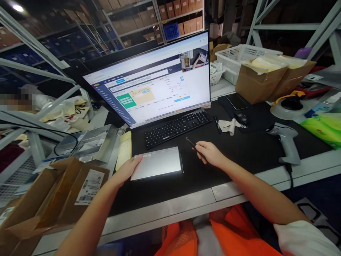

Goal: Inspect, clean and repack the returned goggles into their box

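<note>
You have before you: your left hand [130, 169], one; your right hand [211, 153], one; flat silver item [160, 166], one; slim black tool [190, 142], one; lit monitor [149, 96], one; keyboard [178, 129], one; mouse [241, 118], one; pistol-shaped scanner [287, 142], one; yellow pad [124, 151], one; black marker [217, 124], one; flat dark device [237, 101], one.

On the worktop [186, 208], the keyboard [178, 128] lies before the monitor [157, 94], the box [158, 165] before the keyboard. A carton [60, 199] stands leftmost; rightward, the scanner [288, 140] lies near the front edge.
</note>
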Demonstrator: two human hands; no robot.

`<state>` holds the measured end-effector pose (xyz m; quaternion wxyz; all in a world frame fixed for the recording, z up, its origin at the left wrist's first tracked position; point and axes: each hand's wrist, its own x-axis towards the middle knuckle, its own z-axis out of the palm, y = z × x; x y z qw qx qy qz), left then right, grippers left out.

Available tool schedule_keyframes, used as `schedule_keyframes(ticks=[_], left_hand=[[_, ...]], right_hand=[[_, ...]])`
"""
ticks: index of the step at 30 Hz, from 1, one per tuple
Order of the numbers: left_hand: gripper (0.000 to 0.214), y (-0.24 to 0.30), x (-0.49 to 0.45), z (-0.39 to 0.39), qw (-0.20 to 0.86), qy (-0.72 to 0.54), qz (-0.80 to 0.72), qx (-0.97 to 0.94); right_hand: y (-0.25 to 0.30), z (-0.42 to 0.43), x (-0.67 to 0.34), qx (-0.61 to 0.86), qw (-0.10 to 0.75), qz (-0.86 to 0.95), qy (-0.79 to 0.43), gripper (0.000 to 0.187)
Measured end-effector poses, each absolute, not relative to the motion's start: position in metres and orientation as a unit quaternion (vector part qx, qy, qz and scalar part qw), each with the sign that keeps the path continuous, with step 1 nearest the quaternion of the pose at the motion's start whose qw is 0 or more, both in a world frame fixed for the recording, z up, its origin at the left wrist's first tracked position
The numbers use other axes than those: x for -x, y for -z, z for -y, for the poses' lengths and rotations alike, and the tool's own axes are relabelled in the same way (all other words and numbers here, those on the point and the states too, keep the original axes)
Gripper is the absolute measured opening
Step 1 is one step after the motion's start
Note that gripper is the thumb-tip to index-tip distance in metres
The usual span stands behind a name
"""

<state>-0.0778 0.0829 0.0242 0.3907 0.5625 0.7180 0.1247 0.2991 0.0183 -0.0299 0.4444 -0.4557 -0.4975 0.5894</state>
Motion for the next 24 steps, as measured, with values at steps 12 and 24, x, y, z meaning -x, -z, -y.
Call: schedule_keyframes(ticks=[12, 24], left_hand=[[0.078, -0.044, -0.022, -0.079, 0.203, 0.0, -0.283, -0.937], [0.051, -0.053, -0.009, -0.074, 0.236, -0.101, -0.289, -0.922]], right_hand=[[0.035, -0.024, -0.301, 0.487, 0.484, 0.51, -0.518, 0.026], [0.03, -0.011, -0.294, 0.402, 0.458, 0.524, -0.595, 0.037]])
